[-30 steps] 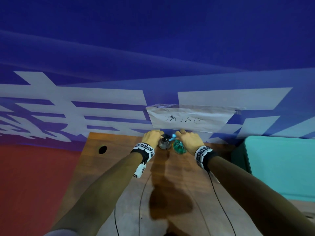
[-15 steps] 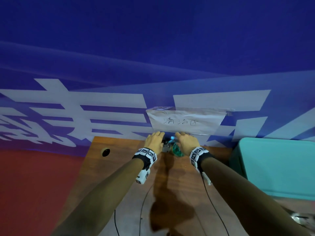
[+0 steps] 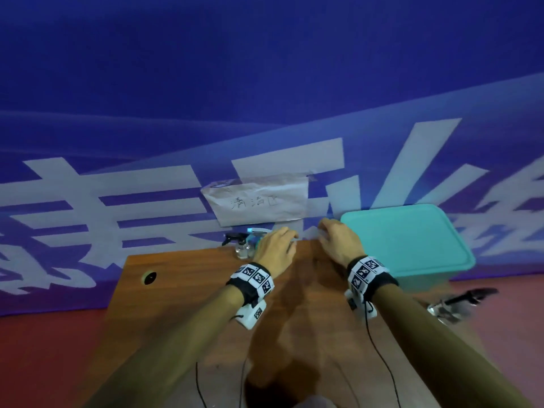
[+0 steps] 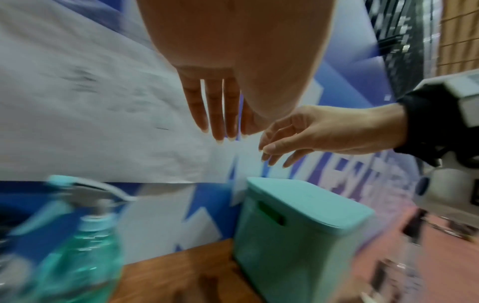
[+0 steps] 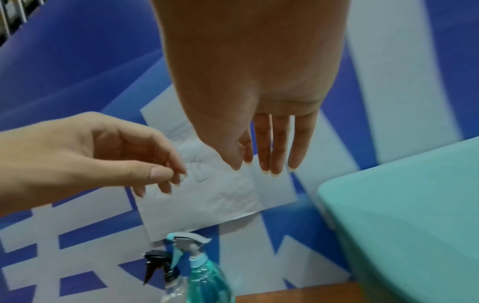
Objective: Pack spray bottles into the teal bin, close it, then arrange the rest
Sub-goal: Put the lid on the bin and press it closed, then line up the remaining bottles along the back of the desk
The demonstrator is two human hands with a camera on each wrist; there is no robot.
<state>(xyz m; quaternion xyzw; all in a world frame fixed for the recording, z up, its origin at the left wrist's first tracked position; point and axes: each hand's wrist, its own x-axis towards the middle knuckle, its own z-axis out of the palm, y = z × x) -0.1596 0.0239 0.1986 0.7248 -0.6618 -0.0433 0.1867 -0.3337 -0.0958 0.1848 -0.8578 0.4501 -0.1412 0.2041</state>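
Two spray bottles stand side by side at the back edge of the wooden table (image 3: 191, 290): a clear one with a black trigger (image 3: 242, 251) (image 5: 167, 284) and a teal one with a pale blue trigger (image 3: 255, 238) (image 5: 208, 280) (image 4: 77, 256). My left hand (image 3: 276, 248) (image 4: 220, 123) hovers just right of them, fingers relaxed, holding nothing. My right hand (image 3: 338, 242) (image 5: 269, 160) hangs empty with straight fingers beside the teal bin (image 3: 412, 242) (image 4: 293, 235). The bin's lid (image 5: 401, 215) lies flat on top.
A paper sign (image 3: 259, 204) is taped to the blue banner behind the bottles. The table has a cable hole (image 3: 150, 277) at its left. A blurred clear bottle with a black trigger (image 3: 459, 301) lies low at the right, in front of the bin.
Both hands have let go of the two bottles and drifted right, the right one up to the bin. The head view has swung right, bringing the whole bin into sight.
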